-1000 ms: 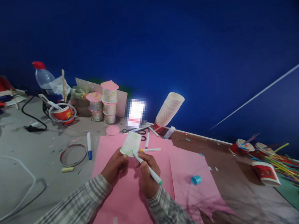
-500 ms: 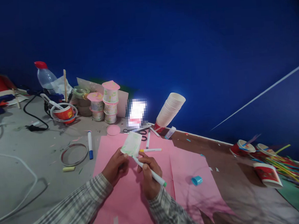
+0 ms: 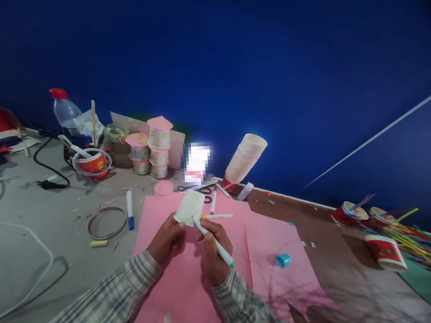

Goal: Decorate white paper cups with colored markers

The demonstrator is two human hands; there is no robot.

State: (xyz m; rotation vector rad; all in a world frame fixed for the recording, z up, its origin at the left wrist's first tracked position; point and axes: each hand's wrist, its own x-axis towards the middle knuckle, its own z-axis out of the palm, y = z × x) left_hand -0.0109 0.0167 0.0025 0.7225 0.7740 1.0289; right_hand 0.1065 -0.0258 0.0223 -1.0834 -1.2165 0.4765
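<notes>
My left hand grips the lower left edge of a white paper cup that carries light green marks. Pinched in my right hand is a white marker with a green end. Its tip touches or nearly touches the lower part of the cup's side. Beneath both hands lies pink paper. Just beyond the cup, a marker with a yellow end rests on the paper, near a second marker and black scissor handles.
Decorated cup towers with pink roofs stand at the back, beside a bright blurred screen. A leaning stack of white cups is by the blue wall. A tape ring and blue-capped marker lie left; a blue ring-like piece lies right.
The marker's tip has moved slightly up on the cup's side, and its back end has shifted a little left. My left hand and the cup stay almost still.
</notes>
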